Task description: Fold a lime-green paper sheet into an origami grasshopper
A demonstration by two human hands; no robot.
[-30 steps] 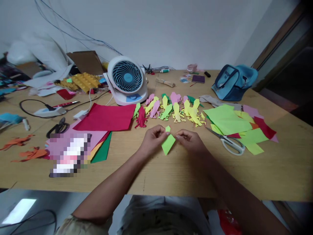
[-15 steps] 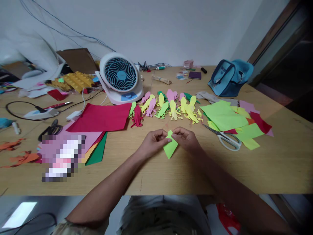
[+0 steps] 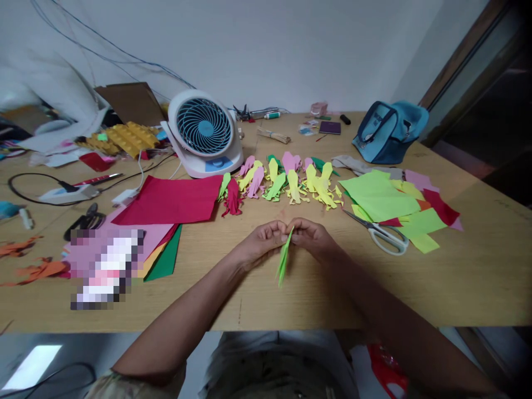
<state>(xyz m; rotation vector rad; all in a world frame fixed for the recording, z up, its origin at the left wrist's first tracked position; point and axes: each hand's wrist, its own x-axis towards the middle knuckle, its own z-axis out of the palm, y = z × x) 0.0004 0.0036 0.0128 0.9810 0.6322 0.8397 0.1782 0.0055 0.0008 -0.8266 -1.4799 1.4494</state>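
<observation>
A folded piece of light green paper is pinched at its upper end between both hands, its layered edge turned toward me. My left hand closes on it from the left, thumb and fingers pressed together. From the right, my right hand grips the same end, with its fingertips close to the left ones. Beyond the hands, several cut paper figures in pink, yellow, green and red lie in a cluster. Scissors with white handles rest to the right.
Green sheets and coloured scraps lie at the right, near a blue bag. Red paper lies left of the figures, with a white fan behind it. Black scissors, a power strip and orange cutouts are farther left.
The green paper has turned from showing its broad diamond-shaped face to showing its thin folded edge. Both hands stay in nearly the same place and keep hold of it.
</observation>
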